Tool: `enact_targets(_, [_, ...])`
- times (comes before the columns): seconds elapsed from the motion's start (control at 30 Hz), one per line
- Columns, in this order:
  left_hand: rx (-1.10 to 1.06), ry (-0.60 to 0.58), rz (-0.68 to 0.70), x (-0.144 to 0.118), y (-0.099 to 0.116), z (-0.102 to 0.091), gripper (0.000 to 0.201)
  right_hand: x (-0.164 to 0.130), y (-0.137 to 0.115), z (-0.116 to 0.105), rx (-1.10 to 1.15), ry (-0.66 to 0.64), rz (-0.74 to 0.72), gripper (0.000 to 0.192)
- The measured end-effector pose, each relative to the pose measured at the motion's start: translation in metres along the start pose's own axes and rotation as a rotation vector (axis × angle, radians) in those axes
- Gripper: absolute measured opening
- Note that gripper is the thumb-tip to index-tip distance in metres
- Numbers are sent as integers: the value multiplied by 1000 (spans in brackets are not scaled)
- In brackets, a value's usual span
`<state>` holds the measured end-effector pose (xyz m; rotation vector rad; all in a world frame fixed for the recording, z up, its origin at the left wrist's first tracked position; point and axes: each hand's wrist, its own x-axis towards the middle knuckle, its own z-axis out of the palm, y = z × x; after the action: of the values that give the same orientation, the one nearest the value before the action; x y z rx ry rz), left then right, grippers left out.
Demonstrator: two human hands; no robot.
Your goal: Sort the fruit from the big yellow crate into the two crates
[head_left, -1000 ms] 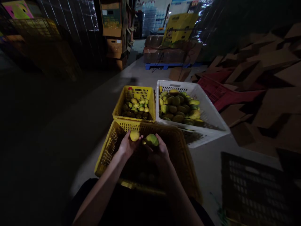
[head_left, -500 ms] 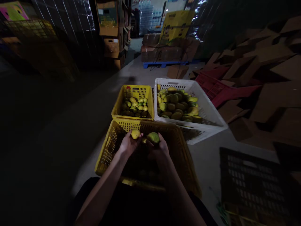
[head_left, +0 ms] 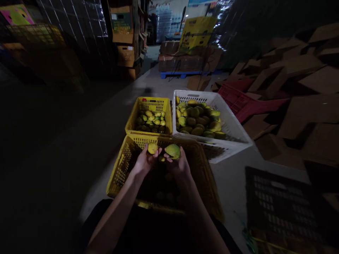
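Note:
My left hand (head_left: 144,163) is closed on a small yellow lemon (head_left: 152,148). My right hand (head_left: 181,164) grips a larger green lemon (head_left: 173,151), its fingertips showing at the fruit's left side. Both hands are side by side above the near yellow crate (head_left: 116,173), whose inside is dark, with a few dim fruits low in it. Another small yellow fruit (head_left: 162,159) shows between the hands. Just beyond, a smaller yellow crate (head_left: 129,121) holds yellow and green lemons (head_left: 156,119). To its right a white crate (head_left: 230,141) contains bigger greenish-yellow lemons (head_left: 196,118).
At the right are a red crate (head_left: 238,102) and a heap of cardboard boxes (head_left: 293,106). A dark crate (head_left: 275,201) lies at the lower right. Farther back, a blue pallet (head_left: 180,74) bears wrapped goods, and stacked cartons (head_left: 125,53) stand left of it.
The green lemon in my right hand has risen slightly and turned, showing more of its side. The yellow lemon in my left hand has moved up a little.

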<state>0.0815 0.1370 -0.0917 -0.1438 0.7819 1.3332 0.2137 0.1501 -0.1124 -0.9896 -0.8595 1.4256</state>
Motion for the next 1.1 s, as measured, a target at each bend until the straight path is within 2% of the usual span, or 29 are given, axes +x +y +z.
enact_targets(0.1, [77, -66, 53, 2, -3, 1, 36, 3, -11, 7, 232, -83, 207, 41])
enact_targets(0.17, [131, -110, 94, 2, -3, 1, 42, 1, -16, 10, 350, -107, 275, 34])
enact_targets(0.27, [163, -157, 140, -1, 0, 1, 41, -3, -19, 14, 312, -94, 263, 36])
enact_targets(0.37, [198, -187, 213, -7, 3, 0, 28, -8, -19, 17, 222, -48, 219, 41])
enact_targets(0.47, [251, -204, 384, -13, 4, 0, 27, -11, -17, 19, 138, 34, 70, 43])
enact_targets(0.63, [460, -149, 759, -23, 4, 5, 52, -14, -14, 17, -268, 150, -440, 54])
enact_targets(0.77, [477, -106, 769, -30, 4, 10, 51, -17, -15, 16, -594, 165, -744, 44])
enact_targets(0.83, [521, -128, 782, -33, 4, 10, 50, -18, -15, 16, -638, 175, -821, 42])
enact_targets(0.9, [608, -162, 852, -34, 3, 8, 49, -19, -16, 17, -633, 174, -868, 44])
enact_targets(1.03, [741, -201, 1013, -31, 3, 2, 45, -19, -16, 17, -606, 179, -879, 47])
enact_targets(1.1, [751, -211, 1038, -29, 3, 0, 44, -19, -15, 17, -604, 185, -873, 47])
